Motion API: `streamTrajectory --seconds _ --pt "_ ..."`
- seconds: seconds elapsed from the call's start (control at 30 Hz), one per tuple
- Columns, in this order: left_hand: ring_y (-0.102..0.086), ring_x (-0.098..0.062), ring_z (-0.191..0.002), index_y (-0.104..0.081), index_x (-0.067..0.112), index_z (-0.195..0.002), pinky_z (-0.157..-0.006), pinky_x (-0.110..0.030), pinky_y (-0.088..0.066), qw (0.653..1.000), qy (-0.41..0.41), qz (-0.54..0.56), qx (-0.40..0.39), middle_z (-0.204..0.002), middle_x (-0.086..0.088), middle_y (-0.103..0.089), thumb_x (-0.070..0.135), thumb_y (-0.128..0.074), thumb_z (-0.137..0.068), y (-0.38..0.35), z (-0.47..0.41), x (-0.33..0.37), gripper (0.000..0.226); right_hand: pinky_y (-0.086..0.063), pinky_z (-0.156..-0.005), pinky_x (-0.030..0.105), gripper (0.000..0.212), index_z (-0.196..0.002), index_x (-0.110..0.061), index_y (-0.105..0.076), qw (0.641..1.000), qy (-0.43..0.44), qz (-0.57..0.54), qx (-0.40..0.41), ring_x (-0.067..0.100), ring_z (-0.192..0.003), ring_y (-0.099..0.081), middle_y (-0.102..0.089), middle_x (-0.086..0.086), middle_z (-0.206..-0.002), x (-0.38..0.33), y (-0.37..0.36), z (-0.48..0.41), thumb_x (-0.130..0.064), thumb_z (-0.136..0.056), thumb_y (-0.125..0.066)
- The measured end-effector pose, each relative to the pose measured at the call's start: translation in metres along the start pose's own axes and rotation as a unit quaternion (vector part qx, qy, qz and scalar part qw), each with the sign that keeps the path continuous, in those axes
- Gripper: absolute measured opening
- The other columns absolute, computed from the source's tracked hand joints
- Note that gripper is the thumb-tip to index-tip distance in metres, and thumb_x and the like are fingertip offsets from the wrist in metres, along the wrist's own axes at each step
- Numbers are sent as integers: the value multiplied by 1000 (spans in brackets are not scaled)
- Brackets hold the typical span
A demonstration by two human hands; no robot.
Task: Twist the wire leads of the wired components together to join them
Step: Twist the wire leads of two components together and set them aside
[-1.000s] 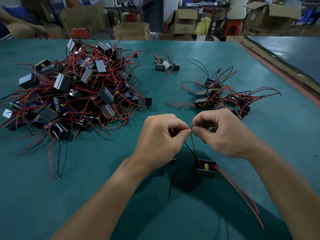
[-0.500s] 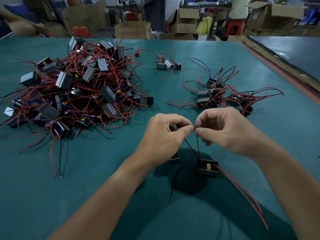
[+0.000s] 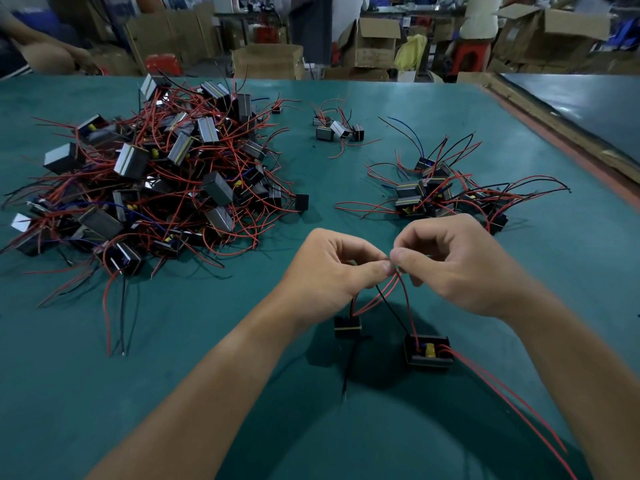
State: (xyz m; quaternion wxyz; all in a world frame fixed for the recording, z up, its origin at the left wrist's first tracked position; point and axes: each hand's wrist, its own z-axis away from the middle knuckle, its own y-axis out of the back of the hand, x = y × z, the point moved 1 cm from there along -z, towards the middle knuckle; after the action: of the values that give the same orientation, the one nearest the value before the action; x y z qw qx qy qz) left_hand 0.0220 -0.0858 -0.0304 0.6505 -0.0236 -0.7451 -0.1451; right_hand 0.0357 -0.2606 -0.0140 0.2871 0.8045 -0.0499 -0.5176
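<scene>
Red and black leads [image 3: 403,289] between fingers [image 3: 377,270]

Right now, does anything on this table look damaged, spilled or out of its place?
Nothing looks damaged or spilled. The left hand and the right hand pinch the wire leads of the small black component and the larger component. The large pile on the left is tangled, though it seems only unsorted stock.

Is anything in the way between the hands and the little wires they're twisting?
Nothing visible is. The left hand and right hand both pinch the wire leads directly, fingertips almost touching. The smaller component and larger component are just below, over the green table.
</scene>
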Motion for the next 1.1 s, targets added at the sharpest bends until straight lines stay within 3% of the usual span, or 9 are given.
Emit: streamTrajectory --seconds 0.1,0.2,0.33,0.43,0.6,0.73,0.9,1.0,1.1 --pt "-38 -13 -52 -75 14 -69 -51 -25 -30 995 -67 -74 27 -55 3 -56 11 -74 -81 -3 1 -2 13 -44 -52 43 21 -62 -14 -60 998 -62 6 -20 17 -50 -49 -55 4 -51 7 -3 -4 -22 -81 -56" --pt "-40 -4 -48 -75 15 -68 -49 -19 -32 983 -120 -131 49 -54 8 -57 16 -71 -77 -8 2 -3 10 -44 -53 38 33 -59 -14 -59 993 -99 -55 -19 17 -47 -50 -57 2 -51 12 -4 -6 -3 -89 -57" --pt "-39 -5 -45 -73 13 -67 -47 -18 -32 998 -41 -25 36 -49 7 -53 9 -76 -80 -2 -2 -4 14 -47 -51 31 8 -74 -15 -63 997 -23 -74 -8 18 -52 -54 -61 14 -63 8 0 -4 -13 -81 -65" --pt "-43 -2 -43 -72 8 -72 -45 -14 -34 999 -8 16 26 -48 8 -55 4 -73 -84 1 -2 -2 13 -48 -55 25 5 -78 -18 -65 999 13 -43 -27 11 -56 -56 -62 2 -65 7 3 -2 -14 -82 -65" --pt "-41 -6 -44 -71 6 -72 -43 -16 -32 997 48 54 -3 -49 3 -52 6 -70 -84 5 -1 0 12 -49 -56 37 6 -84 -23 -67 999 26 -20 -22 9 -58 -56 -62 -8 -67 8 3 0 -17 -84 -68" --pt "-39 -7 -45 -72 15 -63 -44 -16 -31 994 84 59 -48 -49 2 -51 9 -69 -84 8 -1 2 22 -50 -59 44 9 -88 -25 -71 999 26 -27 -27 26 -61 -56 -63 -2 -71 6 1 0 -19 -83 -67" --pt "-41 -6 -45 -75 18 -63 -45 -18 -31 994 84 49 -51 -49 3 -53 10 -71 -84 8 -2 0 22 -48 -56 25 7 -79 -21 -71 998 14 1 -56 8 -59 -57 -65 -6 -66 4 5 0 -18 -84 -67" --pt "-41 -5 -45 -76 18 -65 -44 -17 -31 998 53 20 -41 -50 4 -55 11 -74 -83 7 -2 -3 19 -44 -54 22 15 -73 -19 -68 998 4 18 -68 5 -58 -55 -63 -4 -63 4 5 1 -9 -85 -68" --pt "-41 -1 -45 -75 16 -65 -45 -14 -32 999 16 -2 -41 -49 9 -56 9 -76 -82 5 -1 -6 18 -44 -54 25 13 -68 -16 -64 997 -11 29 -77 10 -57 -54 -62 3 -61 3 6 1 -13 -80 -65"
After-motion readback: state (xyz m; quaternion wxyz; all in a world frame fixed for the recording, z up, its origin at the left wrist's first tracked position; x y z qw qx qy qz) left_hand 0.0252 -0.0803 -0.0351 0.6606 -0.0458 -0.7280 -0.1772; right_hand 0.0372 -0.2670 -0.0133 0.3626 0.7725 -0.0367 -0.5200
